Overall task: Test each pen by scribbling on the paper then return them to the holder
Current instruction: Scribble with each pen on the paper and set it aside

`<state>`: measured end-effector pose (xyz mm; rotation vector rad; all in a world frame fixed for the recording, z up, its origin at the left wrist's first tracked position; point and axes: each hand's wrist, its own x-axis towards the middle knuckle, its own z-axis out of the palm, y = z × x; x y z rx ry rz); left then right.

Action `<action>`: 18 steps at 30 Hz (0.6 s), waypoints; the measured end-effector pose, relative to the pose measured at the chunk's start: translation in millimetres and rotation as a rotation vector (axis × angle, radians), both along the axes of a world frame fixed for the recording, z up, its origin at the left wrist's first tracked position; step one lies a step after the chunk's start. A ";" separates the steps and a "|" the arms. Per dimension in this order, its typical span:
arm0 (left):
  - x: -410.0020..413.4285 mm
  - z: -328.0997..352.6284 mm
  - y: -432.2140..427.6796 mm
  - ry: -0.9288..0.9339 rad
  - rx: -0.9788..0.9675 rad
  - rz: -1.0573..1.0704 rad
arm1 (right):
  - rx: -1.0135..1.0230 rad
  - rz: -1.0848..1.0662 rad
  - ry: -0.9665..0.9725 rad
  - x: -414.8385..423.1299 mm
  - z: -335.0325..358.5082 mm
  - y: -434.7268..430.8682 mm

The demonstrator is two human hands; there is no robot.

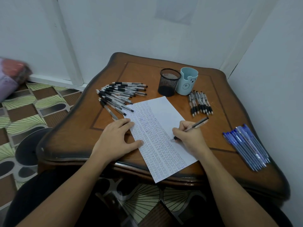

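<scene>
Gripping pen (195, 125) in right hand (188, 136), tip on paper (164, 112); left hand (118, 138) flat, fingers straight, pressing paper's left edge.

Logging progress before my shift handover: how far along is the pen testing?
Done: the paper is mostly filled with scribbles, so many pens look tested. In hand: the right hand grips a pen, tip on the paper; the left hand presses the sheet flat. Left: no pens show in the mesh holder or blue holder; the other pens lie on the table.
</scene>
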<state>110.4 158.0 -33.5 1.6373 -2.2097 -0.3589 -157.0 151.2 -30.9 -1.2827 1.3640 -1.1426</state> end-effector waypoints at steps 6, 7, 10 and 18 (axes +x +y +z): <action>0.4 -0.5 -0.1 -0.007 -0.010 -0.001 | -0.010 0.045 -0.008 -1.9 -4.4 -1.0; 0.3 -0.3 -0.2 -0.006 -0.010 -0.002 | -0.015 0.047 0.000 -2.3 -4.4 -0.7; -0.2 0.7 0.4 -0.004 -0.010 -0.005 | -0.038 0.051 0.049 -3.3 -3.8 -0.5; -1.3 2.3 2.1 -0.003 -0.021 -0.004 | -0.023 0.050 0.022 -2.1 1.1 -0.1</action>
